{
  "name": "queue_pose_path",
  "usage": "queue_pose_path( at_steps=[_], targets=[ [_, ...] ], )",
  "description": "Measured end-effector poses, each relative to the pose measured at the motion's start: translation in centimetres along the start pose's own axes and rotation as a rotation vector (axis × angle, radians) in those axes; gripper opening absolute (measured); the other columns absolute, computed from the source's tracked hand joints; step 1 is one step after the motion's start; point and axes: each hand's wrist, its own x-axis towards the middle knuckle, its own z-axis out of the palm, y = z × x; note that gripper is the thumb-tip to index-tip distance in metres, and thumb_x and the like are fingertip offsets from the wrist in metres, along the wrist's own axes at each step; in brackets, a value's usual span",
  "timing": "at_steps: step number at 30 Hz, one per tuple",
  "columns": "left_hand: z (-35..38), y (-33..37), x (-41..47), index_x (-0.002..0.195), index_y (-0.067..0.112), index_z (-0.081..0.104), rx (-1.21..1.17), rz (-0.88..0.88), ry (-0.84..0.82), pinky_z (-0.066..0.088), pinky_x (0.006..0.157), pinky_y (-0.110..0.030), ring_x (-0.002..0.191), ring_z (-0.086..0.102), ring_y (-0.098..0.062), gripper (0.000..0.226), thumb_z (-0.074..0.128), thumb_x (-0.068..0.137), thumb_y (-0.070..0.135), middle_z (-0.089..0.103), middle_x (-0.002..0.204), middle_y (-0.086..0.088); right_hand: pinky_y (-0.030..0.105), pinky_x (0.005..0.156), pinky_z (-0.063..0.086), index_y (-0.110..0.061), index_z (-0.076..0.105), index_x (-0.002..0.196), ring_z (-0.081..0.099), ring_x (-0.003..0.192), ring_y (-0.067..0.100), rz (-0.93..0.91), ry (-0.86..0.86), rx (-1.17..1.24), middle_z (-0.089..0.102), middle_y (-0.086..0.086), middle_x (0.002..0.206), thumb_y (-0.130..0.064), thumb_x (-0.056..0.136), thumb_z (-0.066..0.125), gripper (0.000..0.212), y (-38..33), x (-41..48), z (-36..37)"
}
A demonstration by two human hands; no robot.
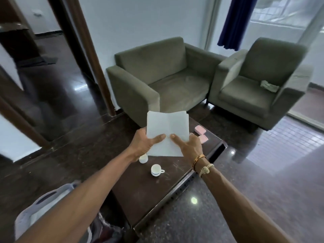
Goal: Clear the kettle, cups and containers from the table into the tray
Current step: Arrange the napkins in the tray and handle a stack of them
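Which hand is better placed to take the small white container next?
Probably the left hand: the small white container stands just below it, and the tray lies on that side. Both it and the right hand hold the napkin.

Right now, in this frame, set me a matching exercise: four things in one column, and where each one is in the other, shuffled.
Things:
1. white sheet
2. white cup
3. pink pads
4. folded cloth

Places:
A. on the seat of the right armchair
B. on the table, nearer the person
C. pinched between left hand and right hand
D. at the table's far end, beyond the right hand

Pairs: 1-C, 2-B, 3-D, 4-A
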Motion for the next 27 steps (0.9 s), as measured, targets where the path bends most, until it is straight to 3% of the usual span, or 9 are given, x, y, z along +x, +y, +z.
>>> queue_pose_path(
  at_steps=[5,8,10,16,19,21,25,27],
  targets=[
    [2.3,-1.3,3.4,0.096,0.013,0.075,0.172,-0.001,-0.018,0.059,0.081,-0.052,0.089,0.074,-0.024,0.029,0.082,0.078,0.035,0.077,0.094,-0.001,0.029,0.065,0.060,-0.014,0.070,0.103,0.071,0.076,0.013,-0.069,0.082,-0.122,0.073,-0.001,0.091,-0.044,0.083,0.074,0.036,1.7,1.5,-2.8],
    [3.4,-2.0,5.5,0.096,0.018,0.074,0.368,0.041,0.005,0.060,0.075,-0.046,0.082,0.072,-0.018,0.031,0.077,0.078,0.043,0.076,0.092,0.003,0.027,0.063,0.055,-0.014,0.069,0.106,0.069,0.078,0.018,-0.065,0.016,-0.268,0.072,-0.001,0.093,-0.035,0.090,0.067,0.027,2.1,2.5,-3.1],
    [4.3,-2.1,6.5,0.095,0.017,0.073,0.487,0.059,0.031,0.058,0.073,-0.041,0.080,0.070,-0.019,0.027,0.074,0.081,0.041,0.076,0.091,0.000,0.034,0.063,0.055,-0.014,0.067,0.100,0.068,0.075,0.023,-0.060,0.045,-0.349,0.071,0.001,0.088,-0.033,0.091,0.063,0.021,2.3,3.5,-2.8],
    [7.3,-2.1,9.4,0.106,0.010,0.063,0.672,0.121,-0.022,0.051,0.075,-0.039,0.094,0.065,-0.036,0.031,0.058,0.093,0.037,0.072,0.103,-0.014,0.049,0.070,0.055,-0.015,0.057,0.098,0.064,0.076,0.032,-0.046,0.196,-0.538,0.067,0.009,0.089,-0.042,0.096,0.040,0.031,2.7,5.3,-1.4],
    [9.6,-2.5,10.6,0.114,0.011,0.056,0.729,0.137,-0.067,0.050,0.083,-0.044,0.101,0.063,-0.039,0.034,0.048,0.098,0.040,0.069,0.111,-0.017,0.044,0.071,0.052,-0.015,0.052,0.103,0.062,0.084,0.035,-0.063,0.256,-0.599,0.064,0.012,0.098,-0.038,0.101,0.032,0.031,3.0,6.0,-1.9],
    [11.5,-2.6,11.3,0.119,0.007,0.054,0.747,0.140,-0.085,0.044,0.084,-0.040,0.107,0.061,-0.040,0.034,0.042,0.102,0.034,0.066,0.118,-0.020,0.043,0.073,0.051,-0.015,0.051,0.107,0.063,0.088,0.036,-0.037,0.276,-0.617,0.064,0.013,0.101,-0.038,0.102,0.028,0.033,3.4,6.7,-2.9],
    [15.9,-1.9,12.7,0.122,-0.004,0.052,0.712,0.088,-0.175,0.020,0.064,-0.023,0.111,0.057,-0.038,0.033,0.036,0.106,0.020,0.061,0.123,-0.025,0.040,0.073,0.046,-0.013,0.049,0.099,0.062,0.092,0.036,-0.004,0.224,-0.677,0.062,0.014,0.103,-0.037,0.103,0.027,0.032,4.5,8.8,-5.5],
    [18.0,-2.3,14.1,0.117,-0.002,0.055,0.721,0.047,-0.218,0.023,0.064,-0.022,0.107,0.059,-0.037,0.030,0.037,0.105,0.020,0.063,0.119,-0.025,0.038,0.074,0.043,-0.013,0.051,0.095,0.062,0.095,0.037,0.032,0.170,-0.680,0.063,0.015,0.104,-0.038,0.103,0.029,0.034,5.5,10.5,-7.3]
  ],
)
